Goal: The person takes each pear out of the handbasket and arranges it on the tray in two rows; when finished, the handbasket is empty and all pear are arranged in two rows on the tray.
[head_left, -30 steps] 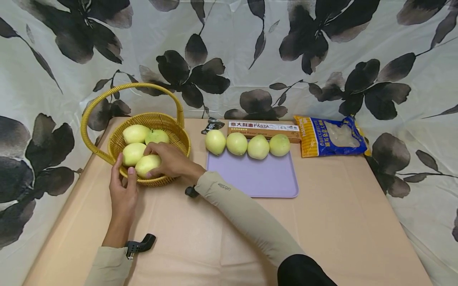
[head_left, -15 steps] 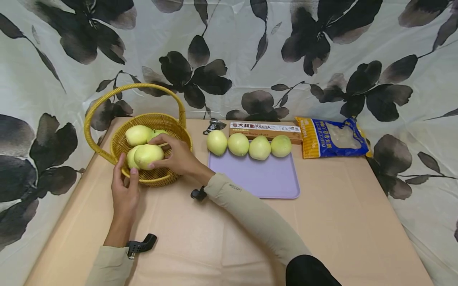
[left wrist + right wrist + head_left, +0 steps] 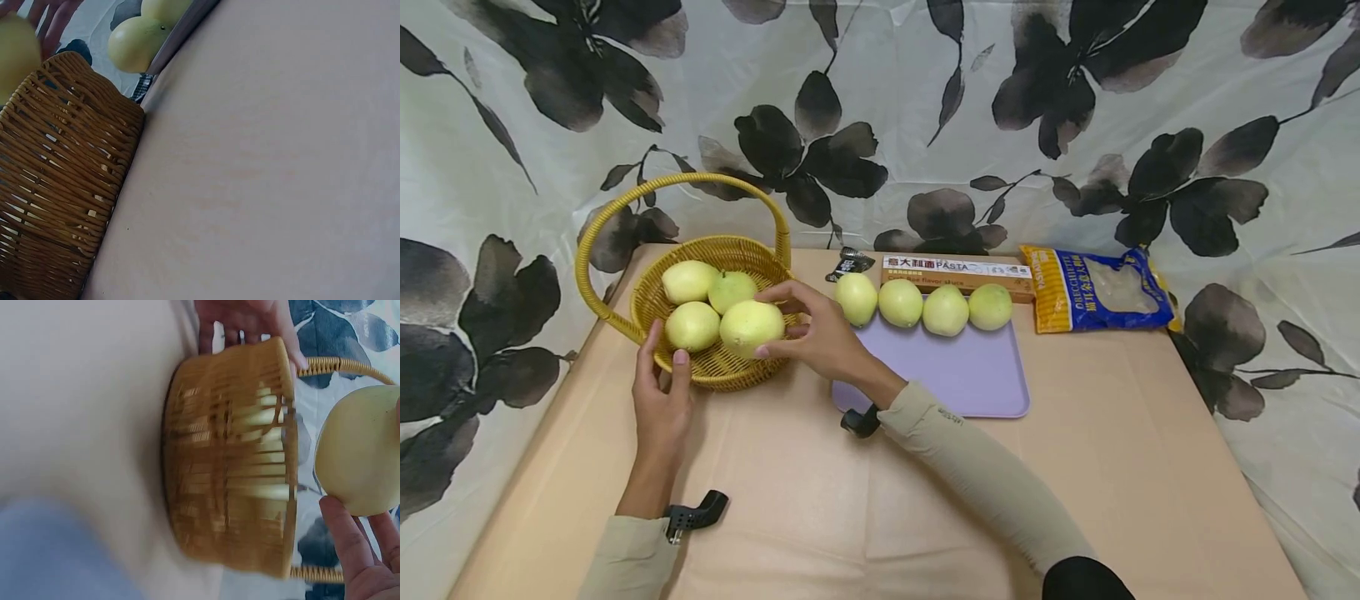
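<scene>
My right hand [image 3: 831, 337] pinches a pale yellow-green, apple-like fruit [image 3: 751, 327] between thumb and fingers, just over the right front side of a yellow woven basket [image 3: 730, 382]. In the right wrist view the held fruit [image 3: 359, 450] is above the basket's rim. Three more such fruits lie inside; one [image 3: 732, 292] shows its stem. My left hand [image 3: 662, 417] holds the basket at its front left edge. The right wrist view has the left hand [image 3: 250, 319] on the wicker wall, thumb at the rim. The tall handle [image 3: 681, 179] stands upright.
Right of the basket lies a lilac tray [image 3: 955, 387], with several similar fruits [image 3: 946, 310] in a row along its back. Behind are a pasta box [image 3: 955, 271] and a small black packet [image 3: 850, 262]. A blue and yellow pasta bag [image 3: 1097, 287] lies farther right.
My right hand has lifted one fruit from the front of the basket and moved it right, toward the rim. My left hand stays at the basket.
</scene>
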Tool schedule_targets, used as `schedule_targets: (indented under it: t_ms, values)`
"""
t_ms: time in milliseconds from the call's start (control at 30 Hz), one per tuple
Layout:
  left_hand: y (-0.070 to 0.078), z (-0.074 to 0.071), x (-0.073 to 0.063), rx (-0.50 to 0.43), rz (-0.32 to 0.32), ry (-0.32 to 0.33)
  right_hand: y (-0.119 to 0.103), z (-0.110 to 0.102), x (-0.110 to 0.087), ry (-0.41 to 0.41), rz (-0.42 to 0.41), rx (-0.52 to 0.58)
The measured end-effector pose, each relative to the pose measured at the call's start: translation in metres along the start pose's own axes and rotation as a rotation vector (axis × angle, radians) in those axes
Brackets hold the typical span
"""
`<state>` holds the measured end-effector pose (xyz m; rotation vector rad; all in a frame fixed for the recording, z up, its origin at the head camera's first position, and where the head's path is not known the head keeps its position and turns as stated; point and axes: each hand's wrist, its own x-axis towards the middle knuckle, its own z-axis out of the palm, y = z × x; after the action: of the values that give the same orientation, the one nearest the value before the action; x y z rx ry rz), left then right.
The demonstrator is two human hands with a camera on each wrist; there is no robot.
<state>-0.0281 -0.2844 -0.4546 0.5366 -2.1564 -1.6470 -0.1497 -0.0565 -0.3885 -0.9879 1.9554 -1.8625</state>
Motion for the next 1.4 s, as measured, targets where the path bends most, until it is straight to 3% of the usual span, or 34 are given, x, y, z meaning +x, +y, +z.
schedule_targets:
  t_ms: [100,200,367,533,867,1000,1267,1400]
  values:
    - [0.000,0.000,0.000,-0.001,0.004,0.004,0.000,-0.014,-0.011,0.012,-0.004,0.019]
    - [0.001,0.000,-0.001,-0.009,0.006,0.004,0.002,-0.030,-0.023,0.033,-0.012,-0.028]
    - [0.004,-0.001,-0.002,-0.013,0.007,0.006,0.007,-0.056,-0.042,0.048,-0.019,-0.218]
    - [0.004,-0.001,-0.001,-0.010,0.012,0.009,0.012,-0.074,-0.058,0.031,0.030,-0.369]
    - [0.002,0.000,0.001,-0.017,0.023,0.010,0.027,-0.086,-0.074,-0.032,0.012,-0.736]
    - [0.002,0.001,0.000,-0.029,0.010,0.005,0.030,-0.087,-0.079,0.002,0.018,-0.760]
    - [0.003,0.002,0.001,-0.020,0.026,0.004,0.029,-0.079,-0.084,0.238,0.093,-0.703]
    - [0.001,0.002,0.001,-0.021,0.016,0.006,0.031,-0.069,-0.082,0.260,0.142,-0.747]
